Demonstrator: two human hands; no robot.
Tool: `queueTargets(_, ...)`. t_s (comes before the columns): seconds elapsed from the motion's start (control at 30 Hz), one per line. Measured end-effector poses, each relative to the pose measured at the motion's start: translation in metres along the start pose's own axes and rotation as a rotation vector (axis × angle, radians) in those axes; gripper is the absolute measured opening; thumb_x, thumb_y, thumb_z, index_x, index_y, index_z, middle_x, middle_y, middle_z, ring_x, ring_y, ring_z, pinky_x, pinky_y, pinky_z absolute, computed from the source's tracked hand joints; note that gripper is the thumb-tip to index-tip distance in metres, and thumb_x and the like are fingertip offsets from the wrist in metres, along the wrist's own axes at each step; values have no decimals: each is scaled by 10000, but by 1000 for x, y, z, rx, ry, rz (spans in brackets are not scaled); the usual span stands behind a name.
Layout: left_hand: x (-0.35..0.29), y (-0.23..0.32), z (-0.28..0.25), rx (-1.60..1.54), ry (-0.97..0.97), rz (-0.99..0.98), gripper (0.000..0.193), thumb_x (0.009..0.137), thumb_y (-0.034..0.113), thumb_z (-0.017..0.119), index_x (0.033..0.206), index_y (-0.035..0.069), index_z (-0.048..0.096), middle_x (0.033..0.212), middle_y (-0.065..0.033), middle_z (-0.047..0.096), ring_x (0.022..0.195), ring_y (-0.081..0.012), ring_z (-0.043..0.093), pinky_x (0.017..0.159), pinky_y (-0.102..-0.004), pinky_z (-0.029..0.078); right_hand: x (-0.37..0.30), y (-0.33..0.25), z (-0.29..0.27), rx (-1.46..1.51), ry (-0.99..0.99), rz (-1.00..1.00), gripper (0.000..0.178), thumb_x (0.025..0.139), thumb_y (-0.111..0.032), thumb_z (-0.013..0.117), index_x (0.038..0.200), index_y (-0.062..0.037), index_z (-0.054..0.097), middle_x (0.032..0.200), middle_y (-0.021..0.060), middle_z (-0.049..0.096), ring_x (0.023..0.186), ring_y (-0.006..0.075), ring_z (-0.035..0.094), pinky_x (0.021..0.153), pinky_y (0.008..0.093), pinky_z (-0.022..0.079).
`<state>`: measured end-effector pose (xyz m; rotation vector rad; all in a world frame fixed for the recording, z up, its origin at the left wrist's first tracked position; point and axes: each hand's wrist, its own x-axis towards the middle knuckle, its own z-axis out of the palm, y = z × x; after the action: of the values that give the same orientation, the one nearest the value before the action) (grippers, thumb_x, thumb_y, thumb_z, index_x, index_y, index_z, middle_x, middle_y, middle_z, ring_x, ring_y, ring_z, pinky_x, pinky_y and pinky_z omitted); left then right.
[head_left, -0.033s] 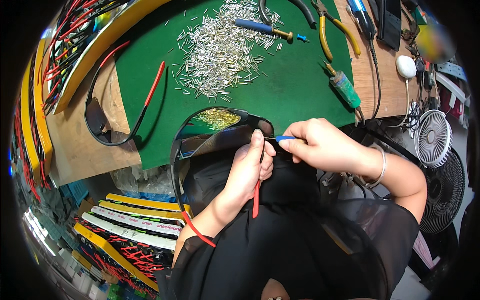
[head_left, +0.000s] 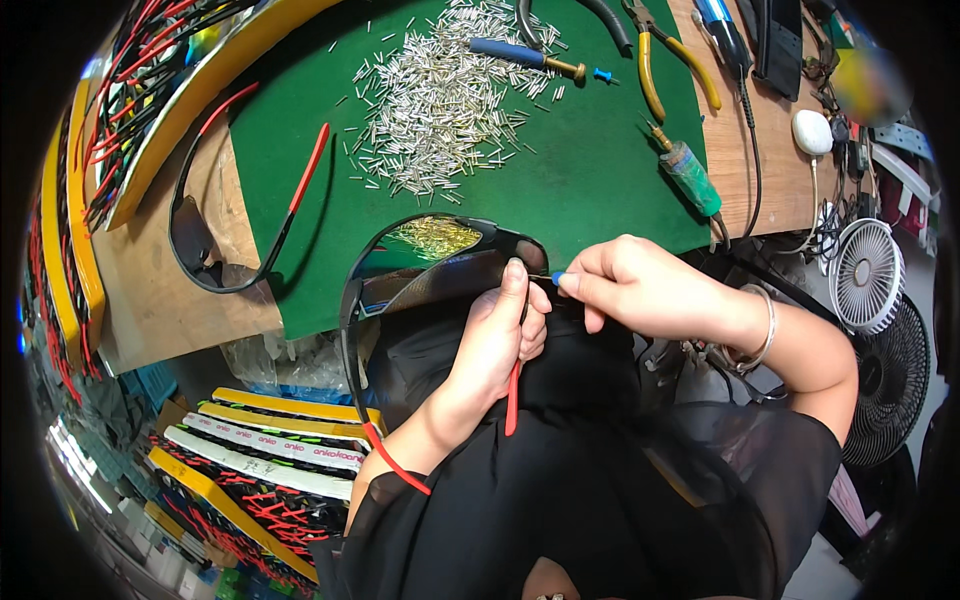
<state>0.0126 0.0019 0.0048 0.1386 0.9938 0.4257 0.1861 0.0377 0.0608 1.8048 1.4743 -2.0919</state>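
Observation:
A pair of dark wraparound sunglasses (head_left: 440, 285) with red temple tips is held over my lap and the table's front edge. My left hand (head_left: 505, 320) is closed around it near the right hinge, thumb up along the frame. From the right, my right hand (head_left: 635, 285) pinches a small blue-handled screwdriver (head_left: 558, 279). Its thin shaft points left to the frame beside my left thumb; the tip's exact contact is hidden. Most of the handle is covered by my fingers. Behind the lenses, a small heap of gold-coloured pins (head_left: 440, 235) lies on the green mat (head_left: 590, 190).
A large pile of silver pins (head_left: 430, 120) carries another blue-handled tool (head_left: 510, 52). Yellow-handled pliers (head_left: 655, 75) and a green-handled tool (head_left: 690, 178) lie right. Other sunglasses (head_left: 200, 235) rest left, near yellow-edged trays (head_left: 190, 110) of glasses. Fans (head_left: 866, 275) stand at right.
My right hand has turned slightly and its fingers now cover more of the blue handle. The left hand and sunglasses stay in place.

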Motion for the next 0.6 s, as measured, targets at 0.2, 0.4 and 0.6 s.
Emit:
queueTargets(0.2, 0, 1, -2, 2, -27, -27, 444, 921, 477, 341, 695, 104, 428, 455, 41, 296, 359, -61, 253, 355, -188, 211, -2, 9, 16, -466, 217, -328, 178, 835, -171, 532, 791, -1, 565, 614, 100, 579, 523, 220, 560, 519, 343, 446)
queueTargets(0.4, 2, 0, -3, 9, -37, -19, 450, 928, 470, 325, 678, 106, 410, 450, 42, 293, 353, -61, 246, 354, -190, 207, -3, 13, 21, -682, 319, -481, 150, 794, -144, 558, 758, -2, 526, 615, 145, 556, 564, 292, 579, 520, 361, 463)
queueTargets(0.6, 2, 3, -2, 23, -28, -23, 453, 929, 471, 318, 672, 108, 402, 445, 37, 292, 349, -64, 246, 354, -196, 209, 2, -11, 2, 191, -6, 140, 213, 832, -164, 522, 751, 15, 604, 599, 60, 584, 533, 127, 526, 505, 292, 414)
